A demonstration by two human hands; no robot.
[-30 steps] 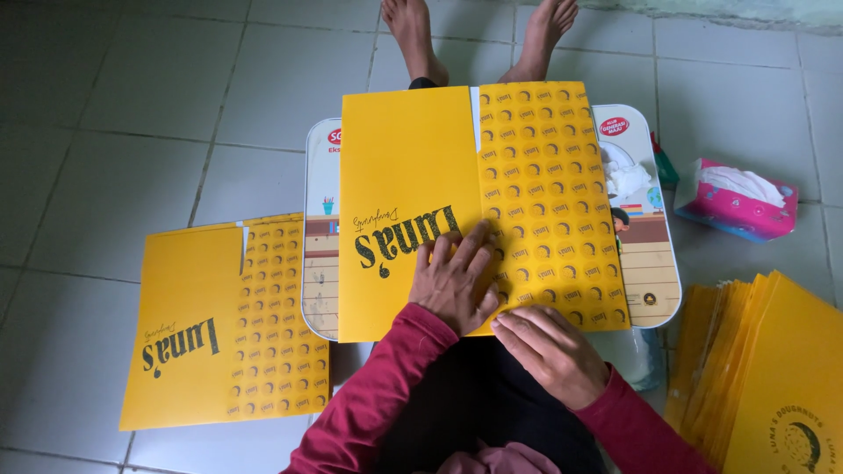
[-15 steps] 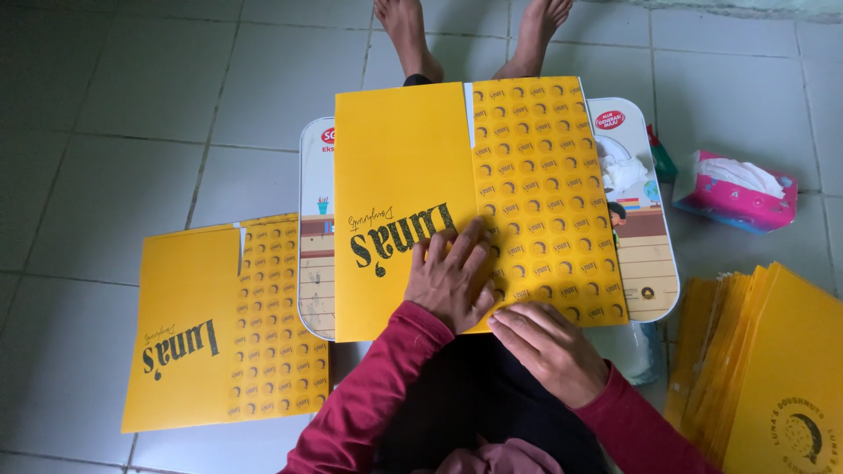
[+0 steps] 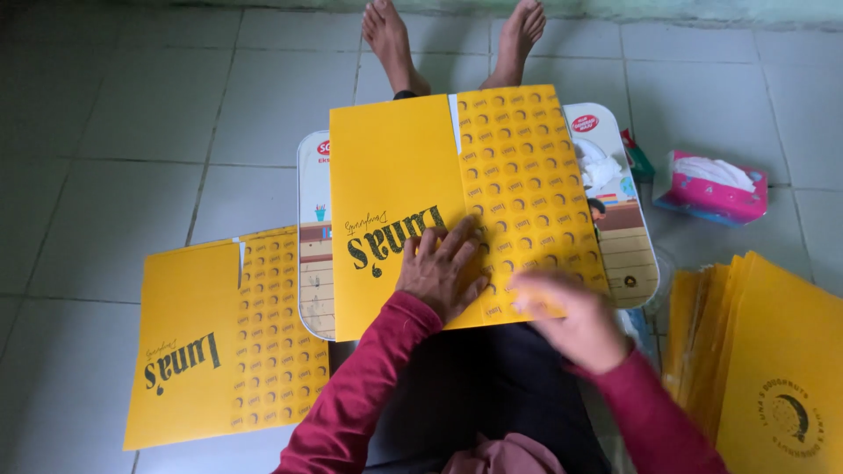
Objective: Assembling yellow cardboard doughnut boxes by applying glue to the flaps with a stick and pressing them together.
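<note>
- Pale floor tiles [image 3: 132,132] spread under everything, and the person sits on them with red sleeves [image 3: 369,386] reaching forward over dark-clad legs.
- Nearest, the right hand [image 3: 575,320] is blurred at the near right edge of the yellow box sheet [image 3: 457,202]. Its fingers look loosely curled over that edge, but I cannot tell whether they pinch the card or only brush it.
- Just beyond, the left hand [image 3: 443,268] lies flat and open, fingers spread, pressing down on the sheet near the line where the plain half meets the dotted half. It grasps nothing.
- That sheet rests on a small lap table [image 3: 309,263] over the person's legs, covering most of it.
- To work this well, I judge the flat hand should keep its weight right on the line so the card cannot slide, while the other hand moves evenly along the edge, not from one corner.
- On the floor to the left lies a second flat sheet [image 3: 219,342], touching the table's edge.
- At right a stack of yellow sheets [image 3: 773,360] leans, with a pink tissue box [image 3: 711,186] further off.
- Farthest, bare feet [image 3: 395,39] rest on the tiles.
</note>
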